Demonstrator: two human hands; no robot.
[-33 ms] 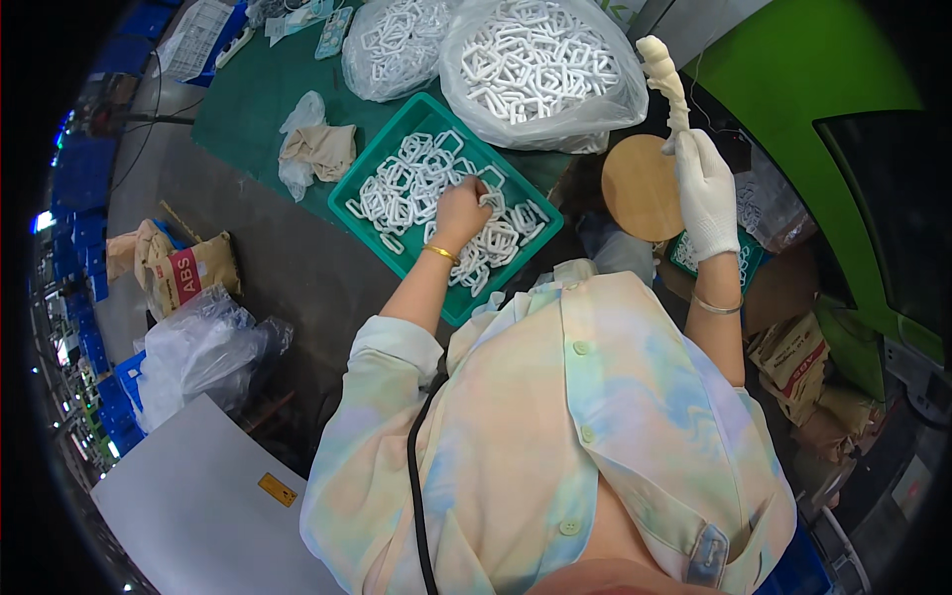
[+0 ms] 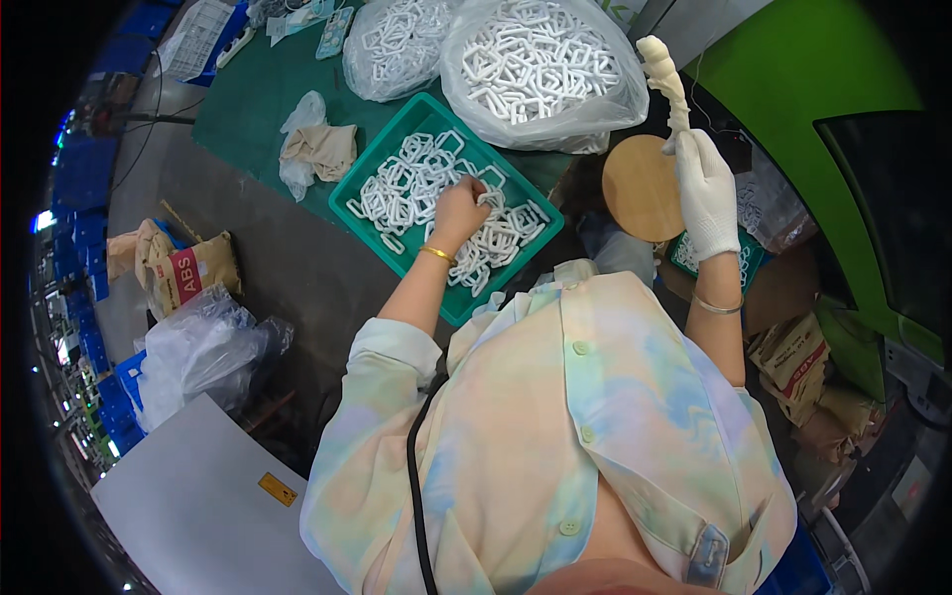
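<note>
My bare left hand [image 2: 459, 213], with a gold bangle at the wrist, reaches into a green plastic tray [image 2: 354, 182] of loose white plastic links [image 2: 412, 171]. Its fingers are curled closed at a link [image 2: 491, 178] near the middle of the heap; the fingertips are partly hidden. To the right, my right hand [image 2: 708, 193] wears a white knit glove and is raised beside the tray. Between its thumb and fingers it grips the lower end of a lumpy cream-coloured plastic rod [image 2: 664, 74], which points up and away from me.
Behind the tray stand a large clear bag [image 2: 451, 69] of white links and a smaller bag [image 2: 362, 59]. A crumpled beige cloth [image 2: 332, 151] lies on the green tabletop [image 2: 248, 129]. A round wooden stool [image 2: 640, 188] and green machine [image 2: 764, 74] are on the right.
</note>
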